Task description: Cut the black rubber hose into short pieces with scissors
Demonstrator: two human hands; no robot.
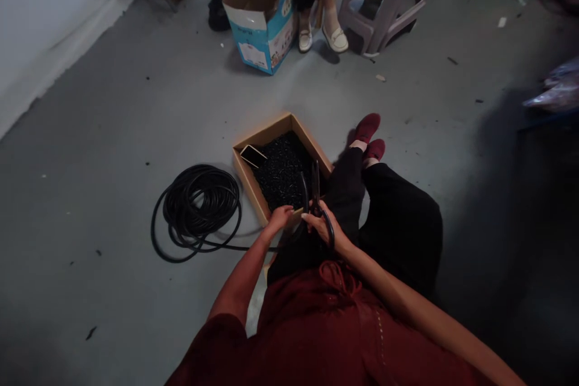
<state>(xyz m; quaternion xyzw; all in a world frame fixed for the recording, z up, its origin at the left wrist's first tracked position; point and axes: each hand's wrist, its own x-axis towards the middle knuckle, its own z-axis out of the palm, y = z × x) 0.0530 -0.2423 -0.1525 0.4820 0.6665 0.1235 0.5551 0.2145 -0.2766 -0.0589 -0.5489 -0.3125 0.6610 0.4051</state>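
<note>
My right hand (324, 224) is closed around the dark handles of a pair of scissors (315, 181), whose blades point away from me over the box. Close beside the blades, the end of a thick black tube (304, 188) stands up at my right thumb. My left hand (281, 216) is at the near rim of a cardboard box (251, 188), its fingers drawn together; what they grip, if anything, is hidden. Inside the box lies a heap of small black pieces (283, 163). From a coil of black tube (199, 208) on the floor, a length runs under my left wrist toward my lap.
A phone-like dark rectangle (253, 156) lies in the box's left corner. Farther off stand a blue and white carton (257, 42), another person's feet in pale shoes (335, 40) and a plastic stool (384, 18). Small scraps dot the grey floor (113, 193).
</note>
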